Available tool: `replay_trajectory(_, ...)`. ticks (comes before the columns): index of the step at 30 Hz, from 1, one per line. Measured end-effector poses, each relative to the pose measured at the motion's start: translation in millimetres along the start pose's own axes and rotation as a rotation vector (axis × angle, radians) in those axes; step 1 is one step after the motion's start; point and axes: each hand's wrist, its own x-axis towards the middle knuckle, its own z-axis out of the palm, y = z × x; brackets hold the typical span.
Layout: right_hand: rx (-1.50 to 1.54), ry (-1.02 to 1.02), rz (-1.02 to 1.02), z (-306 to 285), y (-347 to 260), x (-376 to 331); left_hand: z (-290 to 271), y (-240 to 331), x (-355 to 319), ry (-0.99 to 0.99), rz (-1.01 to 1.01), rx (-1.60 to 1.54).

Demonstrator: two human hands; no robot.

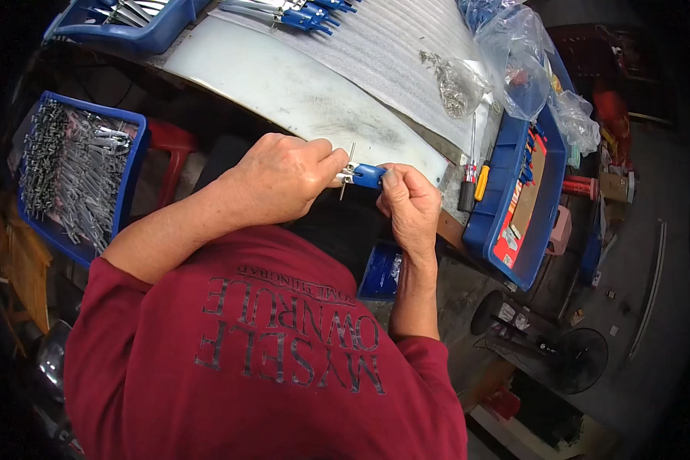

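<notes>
In front of my chest, a metal piece with a blue plastic end is stretched between my two hands. A thin metal pin stands crosswise through its metal part. My left hand is closed around the metal side, and its fingers hide most of that length. My right hand pinches the blue end between thumb and fingers. Both hands are just off the near edge of the white work board. Several similar blue-ended metal pieces lie in a bunch at the far side.
A blue bin of metal parts sits at left on a red stool; another blue tray is at far left. Right are a yellow-handled screwdriver, a dark-handled screwdriver, a blue bin, and a bag of small pins.
</notes>
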Motion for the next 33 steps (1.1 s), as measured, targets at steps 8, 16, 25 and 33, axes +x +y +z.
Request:
replay_trajectory(8,0.004,-0.039,-0.044,0,4,0,-3,-4,0,-0.004,0.027,-0.075)
replay_trajectory(16,0.036,-0.004,0.045,6,2,-3,2,-4,-5,-0.008,0.000,-0.046)
replay_trajectory(25,0.014,0.055,-0.011,18,9,-2,1,-4,-4,-0.007,-0.005,-0.025)
replay_trajectory(33,-0.060,-0.029,0.031,9,5,3,1,-9,-4,0.000,0.024,-0.046)
